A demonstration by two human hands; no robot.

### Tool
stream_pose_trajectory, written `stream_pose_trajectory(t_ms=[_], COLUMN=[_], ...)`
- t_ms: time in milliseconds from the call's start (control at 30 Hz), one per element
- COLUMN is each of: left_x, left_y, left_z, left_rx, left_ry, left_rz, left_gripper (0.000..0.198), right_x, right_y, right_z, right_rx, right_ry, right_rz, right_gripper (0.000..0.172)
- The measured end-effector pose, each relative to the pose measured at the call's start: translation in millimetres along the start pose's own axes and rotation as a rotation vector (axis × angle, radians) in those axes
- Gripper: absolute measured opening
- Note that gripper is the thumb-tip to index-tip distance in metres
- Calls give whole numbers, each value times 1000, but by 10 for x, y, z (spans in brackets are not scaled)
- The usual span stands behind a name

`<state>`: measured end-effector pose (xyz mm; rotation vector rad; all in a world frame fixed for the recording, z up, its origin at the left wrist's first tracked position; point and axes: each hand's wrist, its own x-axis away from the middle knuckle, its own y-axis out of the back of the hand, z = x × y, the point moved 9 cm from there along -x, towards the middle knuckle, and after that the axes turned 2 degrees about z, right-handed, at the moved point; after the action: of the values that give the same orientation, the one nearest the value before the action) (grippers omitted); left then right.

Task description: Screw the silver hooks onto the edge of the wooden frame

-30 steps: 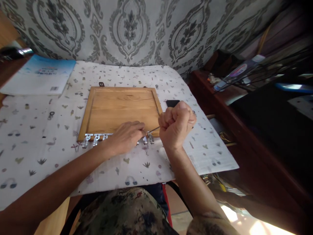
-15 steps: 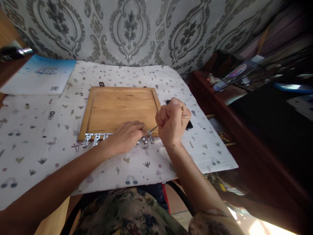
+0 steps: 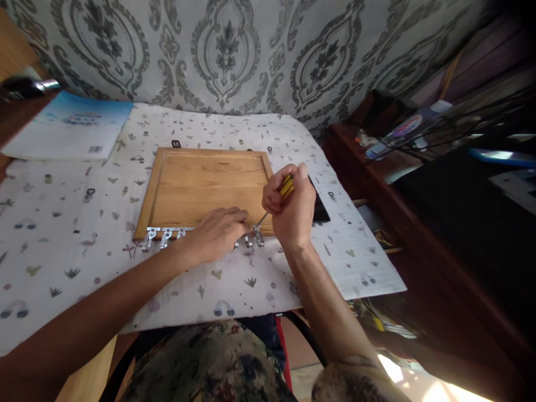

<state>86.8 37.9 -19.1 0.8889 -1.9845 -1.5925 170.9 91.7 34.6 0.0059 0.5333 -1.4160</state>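
Observation:
A framed wooden panel (image 3: 209, 187) lies flat on the patterned cloth. Along its near edge runs a metal rail with several hooks (image 3: 166, 235). My left hand (image 3: 220, 233) rests over the middle of the rail, its fingers together and pressing by the right end; what its fingertips hold is hidden. My right hand (image 3: 291, 204) is wrapped round the yellow and black handle of a screwdriver (image 3: 287, 187), whose shaft slants down to the rail's right end, beside the last hook. Partly behind my right hand lies a black phone (image 3: 320, 209).
A blue and white book (image 3: 71, 128) lies at the table's back left. Patterned fabric hangs behind the cloth-covered table (image 3: 251, 301). To the right, a dark red desk (image 3: 377, 184) bears a clear bottle (image 3: 408, 131), cables and a black surface.
My right hand has turned and its fingers have loosened a little, so the yellow handle shows more. My left hand has stayed at the rail.

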Motion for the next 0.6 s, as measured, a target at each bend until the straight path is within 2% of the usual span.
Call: stream_pose_trajectory(t_ms=[167, 400, 600], left_x=[4, 7, 6], left_y=[15, 39, 41], left_z=[4, -2, 6], left_rx=[8, 56, 45], left_ry=[-6, 1, -6], left_rz=[-25, -47, -48], left_gripper=[19, 20, 18], right_x=[4, 28, 46], right_y=[81, 226, 320], right_z=[82, 275, 277], right_rx=[49, 259, 442], right_ry=[69, 267, 223], right_rz=[100, 77, 26], right_gripper=[33, 25, 35])
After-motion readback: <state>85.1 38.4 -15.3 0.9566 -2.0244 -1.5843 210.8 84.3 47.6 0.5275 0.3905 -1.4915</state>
